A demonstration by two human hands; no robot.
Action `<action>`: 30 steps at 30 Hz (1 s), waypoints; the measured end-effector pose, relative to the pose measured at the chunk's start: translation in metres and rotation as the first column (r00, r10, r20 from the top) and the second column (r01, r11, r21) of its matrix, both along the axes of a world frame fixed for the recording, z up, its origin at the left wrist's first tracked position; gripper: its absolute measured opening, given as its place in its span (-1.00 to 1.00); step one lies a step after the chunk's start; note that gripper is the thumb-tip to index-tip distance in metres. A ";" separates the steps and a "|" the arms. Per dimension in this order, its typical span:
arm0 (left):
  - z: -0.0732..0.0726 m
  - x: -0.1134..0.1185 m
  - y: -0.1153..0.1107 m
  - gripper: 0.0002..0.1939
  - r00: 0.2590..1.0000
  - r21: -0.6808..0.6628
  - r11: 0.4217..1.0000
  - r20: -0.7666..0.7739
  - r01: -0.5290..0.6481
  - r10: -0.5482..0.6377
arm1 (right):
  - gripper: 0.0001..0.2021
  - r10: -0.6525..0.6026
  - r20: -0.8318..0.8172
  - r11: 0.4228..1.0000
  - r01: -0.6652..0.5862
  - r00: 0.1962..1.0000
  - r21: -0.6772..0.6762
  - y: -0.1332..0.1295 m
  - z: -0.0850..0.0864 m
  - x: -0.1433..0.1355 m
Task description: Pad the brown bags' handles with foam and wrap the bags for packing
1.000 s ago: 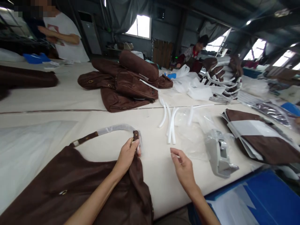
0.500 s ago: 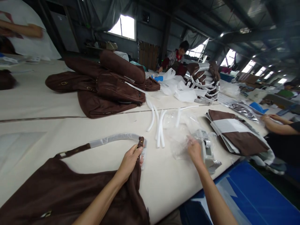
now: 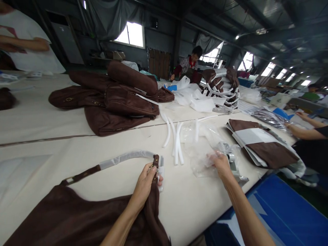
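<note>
A dark brown handbag [image 3: 84,215] lies at the lower left of the head view. Its strap arches up, with a translucent plastic wrap [image 3: 128,158] around the middle. My left hand [image 3: 145,184] grips the strap's end near its metal hardware, and its fingers are closed there. A pale strip hangs beside those fingers. Farther right, my right hand [image 3: 220,164] pinches thin clear plastic [image 3: 202,164], which spreads crumpled over the table. Just behind that hand stands a grey metal device [image 3: 234,164], partly covered by the plastic. Several white foam tubes [image 3: 178,143] lie between the hands.
Brown bags are piled [image 3: 123,99] at the back left. Another stack of brown bags with white wraps [image 3: 221,87] stands behind. A folded brown piece [image 3: 263,141] with a white band lies at right, above a blue surface [image 3: 289,212]. Other people work around the table [image 3: 64,136].
My right hand has moved slightly right and its fingers are now in the clear plastic. My left hand keeps its hold on the strap's end. The camera view has shifted a little.
</note>
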State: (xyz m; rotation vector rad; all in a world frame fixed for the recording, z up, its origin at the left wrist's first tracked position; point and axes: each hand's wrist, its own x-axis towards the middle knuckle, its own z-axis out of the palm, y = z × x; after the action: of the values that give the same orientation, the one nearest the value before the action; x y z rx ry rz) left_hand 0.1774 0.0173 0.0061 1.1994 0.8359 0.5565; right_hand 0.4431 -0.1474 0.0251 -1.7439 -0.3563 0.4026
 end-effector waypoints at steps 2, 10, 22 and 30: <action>0.001 0.001 -0.001 -0.49 1.000 -0.010 1.000 0.011 0.002 -0.002 | -0.70 -0.040 -0.103 0.996 0.047 0.994 0.072 -0.025 0.003 -0.011; 0.001 0.001 -0.002 -0.52 1.000 0.005 1.000 0.028 -0.006 0.006 | -0.62 0.065 -0.333 0.984 -0.005 0.941 0.177 -0.074 0.028 -0.082; 0.005 -0.012 -0.009 -0.48 0.995 -0.017 0.997 0.064 -0.077 0.078 | -0.77 0.565 -0.322 0.814 -0.578 0.760 0.065 0.049 0.013 -0.102; 0.005 -0.016 -0.010 -0.46 0.984 -0.042 0.991 0.126 -0.125 0.129 | -0.58 0.626 -0.310 0.778 -0.604 0.716 0.175 0.081 0.015 -0.089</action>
State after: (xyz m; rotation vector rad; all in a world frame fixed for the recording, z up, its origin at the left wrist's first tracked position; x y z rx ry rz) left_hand 0.1615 0.0076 0.0109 1.0726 0.8119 0.7139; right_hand 0.3537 -0.0664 0.0399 -1.4119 -0.6841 1.1665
